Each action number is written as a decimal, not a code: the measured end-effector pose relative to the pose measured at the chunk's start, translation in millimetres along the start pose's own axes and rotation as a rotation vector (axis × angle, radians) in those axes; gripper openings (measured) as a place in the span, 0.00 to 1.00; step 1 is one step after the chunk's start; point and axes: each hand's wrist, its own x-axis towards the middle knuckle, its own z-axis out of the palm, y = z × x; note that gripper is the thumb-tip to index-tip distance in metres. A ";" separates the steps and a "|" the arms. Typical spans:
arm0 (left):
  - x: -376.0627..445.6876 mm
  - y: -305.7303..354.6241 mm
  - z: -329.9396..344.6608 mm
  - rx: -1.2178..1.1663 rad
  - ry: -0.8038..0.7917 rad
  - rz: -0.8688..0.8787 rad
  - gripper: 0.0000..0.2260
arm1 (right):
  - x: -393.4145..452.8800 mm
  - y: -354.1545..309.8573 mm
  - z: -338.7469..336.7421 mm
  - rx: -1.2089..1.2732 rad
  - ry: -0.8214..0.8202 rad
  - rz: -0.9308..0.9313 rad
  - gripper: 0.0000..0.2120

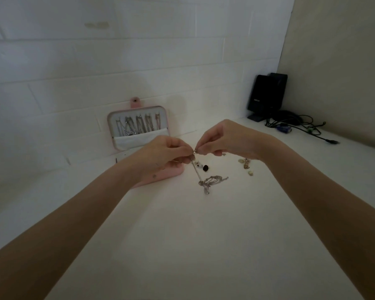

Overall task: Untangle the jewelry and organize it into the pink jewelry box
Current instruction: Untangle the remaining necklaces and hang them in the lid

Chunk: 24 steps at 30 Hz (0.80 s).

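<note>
a thin silver chain [195,167] hangs from the fingertips, its length running down and slightly right to a tangled heap [212,181] on the white table [204,234]; both arms reach forward, wrists raised, the left hand [162,154] and right hand [223,139] meeting fingertip to fingertip, each pinching the chain's top end; the pink box [139,126] stands open against the wall behind the left hand, chains hung in its lid; small beads [246,165] lie under the right wrist.
</note>
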 end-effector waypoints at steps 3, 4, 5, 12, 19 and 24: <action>-1.1 -1.1 3.2 -0.055 -0.025 0.031 0.03 | -0.8 2.0 -1.9 0.034 0.012 0.028 0.03; -1.4 -1.0 4.5 -0.075 -0.037 0.035 0.02 | -2.0 2.0 -1.0 0.049 0.009 0.036 0.04; -1.5 -1.0 5.9 -0.097 -0.048 0.032 0.03 | -3.2 2.1 0.3 0.059 0.003 0.045 0.04; 4.0 -7.8 10.6 -0.222 -0.104 -0.037 0.07 | -5.9 8.3 3.7 0.155 -0.017 0.083 0.09; 4.9 -17.0 13.6 -0.166 -0.081 -0.039 0.04 | -9.1 25.3 6.8 0.163 -0.026 0.132 0.12; 4.3 -24.0 18.8 -0.138 -0.060 -0.079 0.04 | -11.5 34.2 9.5 0.186 -0.005 0.187 0.14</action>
